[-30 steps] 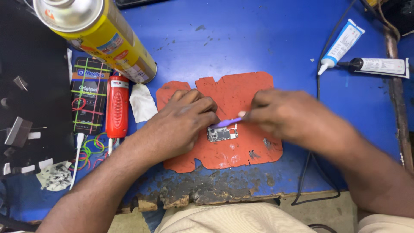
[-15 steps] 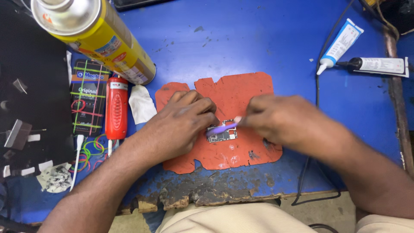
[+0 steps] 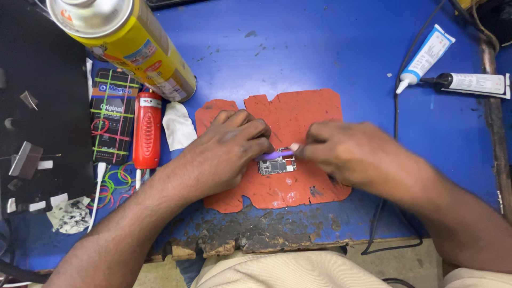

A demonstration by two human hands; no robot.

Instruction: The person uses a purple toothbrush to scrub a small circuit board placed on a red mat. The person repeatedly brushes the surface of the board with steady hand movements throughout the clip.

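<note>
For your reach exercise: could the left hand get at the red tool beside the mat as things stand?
Probably yes: the red tool lies uncovered beside the left hand, with only a white cloth between them, though that hand now steadies the circuit board.

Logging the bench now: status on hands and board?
Left hand pinning circuit board on red mat. Right hand holding purple tool over it. Nothing blocking.

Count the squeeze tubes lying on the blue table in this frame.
2. A white and blue tube lies slanted at the upper right; a white tube with a black nozzle lies flat just right of it, near the table edge. None seems hidden.
</note>
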